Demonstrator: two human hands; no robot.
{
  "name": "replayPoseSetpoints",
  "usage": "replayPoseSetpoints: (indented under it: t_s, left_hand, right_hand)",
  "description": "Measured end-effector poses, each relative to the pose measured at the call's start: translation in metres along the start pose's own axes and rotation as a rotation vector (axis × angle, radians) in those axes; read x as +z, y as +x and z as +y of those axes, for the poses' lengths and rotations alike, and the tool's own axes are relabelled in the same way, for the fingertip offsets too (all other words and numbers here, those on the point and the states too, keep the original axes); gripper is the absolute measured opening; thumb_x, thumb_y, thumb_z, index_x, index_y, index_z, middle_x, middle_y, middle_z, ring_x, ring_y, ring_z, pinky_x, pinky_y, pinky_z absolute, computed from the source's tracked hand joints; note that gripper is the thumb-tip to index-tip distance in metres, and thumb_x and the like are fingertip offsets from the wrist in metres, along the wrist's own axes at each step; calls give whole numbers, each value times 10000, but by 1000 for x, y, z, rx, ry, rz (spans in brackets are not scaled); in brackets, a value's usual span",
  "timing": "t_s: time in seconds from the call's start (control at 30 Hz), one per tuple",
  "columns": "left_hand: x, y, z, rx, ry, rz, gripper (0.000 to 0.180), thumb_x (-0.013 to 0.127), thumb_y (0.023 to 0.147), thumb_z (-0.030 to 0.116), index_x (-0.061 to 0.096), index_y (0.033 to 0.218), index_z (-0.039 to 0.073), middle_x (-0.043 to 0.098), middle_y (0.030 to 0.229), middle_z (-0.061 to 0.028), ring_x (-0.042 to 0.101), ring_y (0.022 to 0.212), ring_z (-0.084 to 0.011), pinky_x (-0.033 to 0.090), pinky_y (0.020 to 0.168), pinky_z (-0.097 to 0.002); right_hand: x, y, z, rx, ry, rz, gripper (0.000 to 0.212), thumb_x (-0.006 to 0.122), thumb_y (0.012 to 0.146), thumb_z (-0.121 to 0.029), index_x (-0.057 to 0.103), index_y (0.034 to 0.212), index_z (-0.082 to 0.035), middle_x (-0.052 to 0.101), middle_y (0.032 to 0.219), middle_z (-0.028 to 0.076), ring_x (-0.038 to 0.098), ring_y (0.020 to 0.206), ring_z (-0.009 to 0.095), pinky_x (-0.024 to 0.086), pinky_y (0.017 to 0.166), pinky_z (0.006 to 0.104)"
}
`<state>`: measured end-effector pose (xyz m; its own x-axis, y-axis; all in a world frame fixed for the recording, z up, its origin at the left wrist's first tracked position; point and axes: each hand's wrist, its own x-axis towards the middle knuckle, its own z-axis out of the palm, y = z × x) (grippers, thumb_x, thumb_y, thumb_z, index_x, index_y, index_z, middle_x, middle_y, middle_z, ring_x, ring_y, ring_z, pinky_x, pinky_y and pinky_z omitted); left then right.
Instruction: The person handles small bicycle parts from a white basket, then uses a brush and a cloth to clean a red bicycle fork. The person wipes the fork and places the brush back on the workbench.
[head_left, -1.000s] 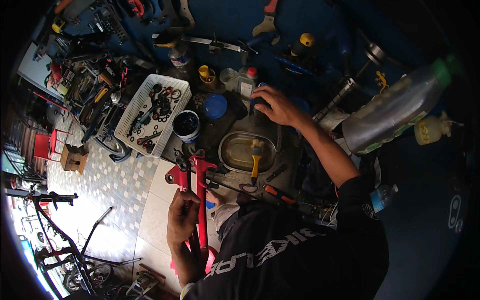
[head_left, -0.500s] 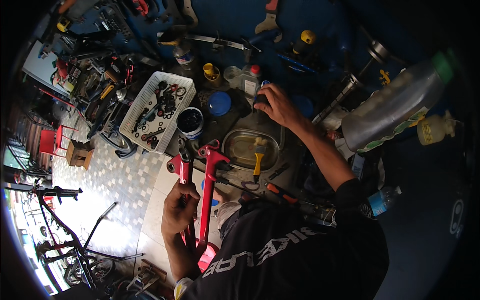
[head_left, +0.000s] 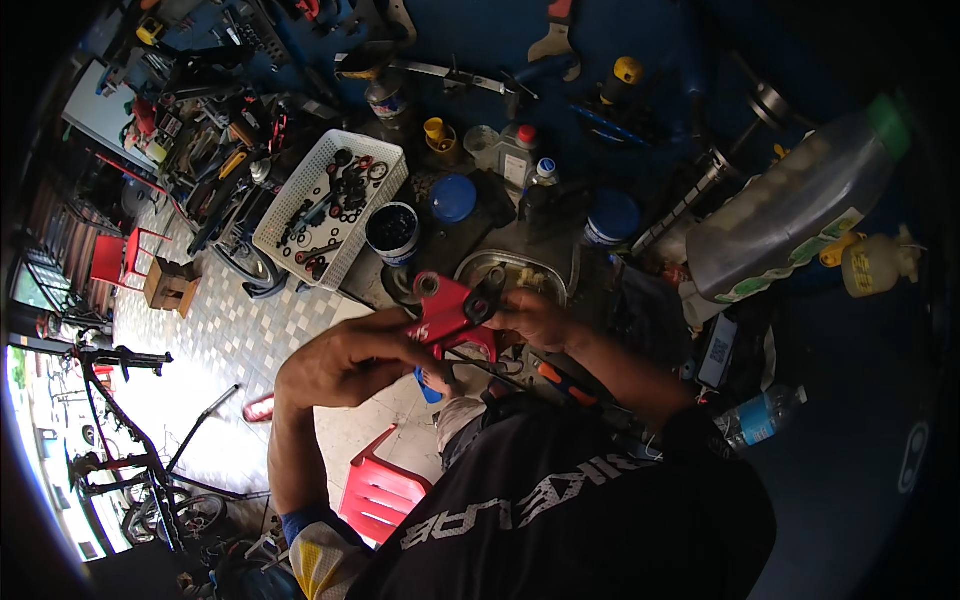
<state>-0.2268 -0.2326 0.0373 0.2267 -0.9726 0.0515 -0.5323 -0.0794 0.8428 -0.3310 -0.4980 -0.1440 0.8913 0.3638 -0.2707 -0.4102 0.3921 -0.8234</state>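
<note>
A red bicycle swingarm (head_left: 452, 308), with round black pivot holes at its ends, is held up in front of me above the bench. My left hand (head_left: 345, 358) wraps round it from the left, hiding part of its length. At the swingarm's right end my right hand (head_left: 535, 322) has its fingers pressed against a dark pivot end; the fingertips are partly hidden. Behind my hands is an oval metal tray (head_left: 572, 270), mostly covered by them. A small dark bottle with a blue cap (head_left: 540, 180) stands upright beyond the tray.
A white perforated basket (head_left: 350, 270) of small parts stands at the left, beside an open tub of dark grease (head_left: 392, 232). Blue lids (head_left: 454, 198) and a red-capped bottle (head_left: 515, 155) stand farther back. A large clear bottle (head_left: 770, 225) leans at right. Below is a red chair (head_left: 385, 490).
My right hand has left the blue-capped bottle and come down to the swingarm. My left hand has turned the swingarm from upright to tilted, its pivot ends now between both hands.
</note>
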Motion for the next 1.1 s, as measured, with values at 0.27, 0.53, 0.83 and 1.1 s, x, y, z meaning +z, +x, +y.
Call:
replayPoseSetpoints:
  t_s: [0.27,0.53,0.83,1.1]
  left_hand:
    - [49,29,41,19,944,612,295,761,774,35,781,1023,193,646,1147,-119,628,1029,-315,505,840,-422]
    - [158,-7,-97,-401,-604,1172,204,651,899,48,633,1085,-34,693,1032,-141,687,908,-245,532,864,-341]
    - [100,46,-144,205,-1413,1161,415,521,1038,511,521,865,134,475,649,-28,562,679,-232,530,827,-525]
    - [93,35,-174,182,-1274,1035,329,564,1029,427,507,840,163,422,686,2,507,731,-191,500,918,-476]
  right_hand:
    - [-13,14,31,-327,37,145,250,627,1021,-191,649,1202,-20,676,1055,12,643,948,68,554,767,252]
    - [3,14,-2,-590,-94,217,295,616,1012,-238,649,1209,-20,664,1038,-17,582,964,46,479,845,247]
    - [-4,16,39,-374,-62,262,383,681,1001,-255,605,1298,-26,672,1135,34,627,1026,106,517,880,284]
    - [-54,-45,45,-157,-1480,267,532,682,816,10,676,1293,-227,531,1258,94,660,1029,285,573,858,376]
